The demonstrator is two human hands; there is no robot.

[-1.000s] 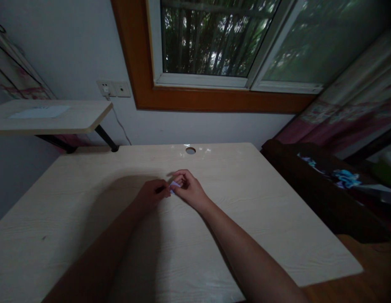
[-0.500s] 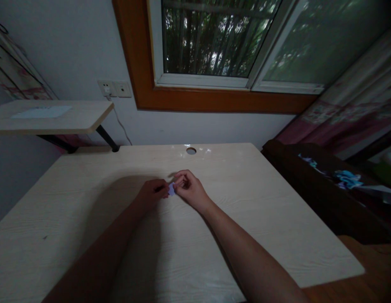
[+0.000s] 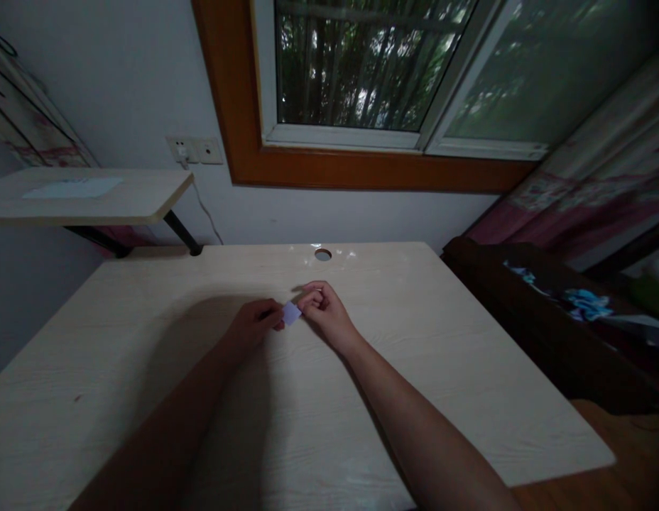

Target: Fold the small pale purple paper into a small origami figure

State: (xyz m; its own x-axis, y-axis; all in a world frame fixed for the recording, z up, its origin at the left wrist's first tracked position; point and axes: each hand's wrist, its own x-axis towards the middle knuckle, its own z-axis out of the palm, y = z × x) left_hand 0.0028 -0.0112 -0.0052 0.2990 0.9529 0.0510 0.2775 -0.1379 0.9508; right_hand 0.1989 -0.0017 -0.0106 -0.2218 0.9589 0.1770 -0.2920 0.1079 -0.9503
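Note:
A small pale lilac piece of paper [image 3: 292, 313] is held just above the light wooden desk [image 3: 148, 355], between both of my hands. My left hand [image 3: 256, 323] pinches its left edge with fingers curled. My right hand [image 3: 323, 309] pinches its right edge, fingers bent inward. The paper looks like a small folded square; its details are too small to make out in the dim light.
A round cable hole [image 3: 323, 254] sits near the desk's far edge. A side shelf [image 3: 95, 195] with a white sheet stands at the left, wall sockets [image 3: 194, 150] behind it. A window is above, and dark furniture [image 3: 547, 319] with colourful items stands to the right.
My hands have drawn slightly apart and the paper now shows more fully between them, flatter and wider than before. My right hand has shifted a little up and right.

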